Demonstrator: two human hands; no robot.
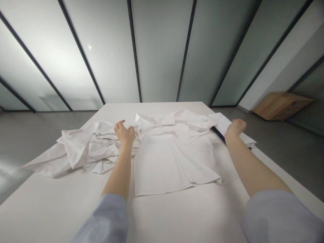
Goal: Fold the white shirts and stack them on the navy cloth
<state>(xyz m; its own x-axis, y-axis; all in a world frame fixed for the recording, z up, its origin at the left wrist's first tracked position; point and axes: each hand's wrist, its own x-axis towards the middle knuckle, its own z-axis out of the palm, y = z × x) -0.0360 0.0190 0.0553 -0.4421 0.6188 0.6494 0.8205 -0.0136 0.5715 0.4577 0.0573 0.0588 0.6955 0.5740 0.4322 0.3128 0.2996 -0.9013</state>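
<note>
A white shirt (174, 162) lies flat and spread on the white table (184, 216), its collar (154, 119) toward the far side. To its left sits a crumpled heap of white cloth (88, 148). My left hand (124, 133) has its fingers spread and rests at the heap's right side, next to the collar. My right hand (235, 128) is at the shirt's far right, over a white cloth edge (222, 123) and beside a dark strip (219, 134). Its fingers are bent down out of sight, so any grip is hidden.
Light blue sleeves (278, 216) cover my forearms near the bottom of the view. Grey floor (40, 125) surrounds the table. Frosted glass panels (162, 50) with dark frames stand beyond it, and a low wooden cabinet (282, 106) stands at the far right.
</note>
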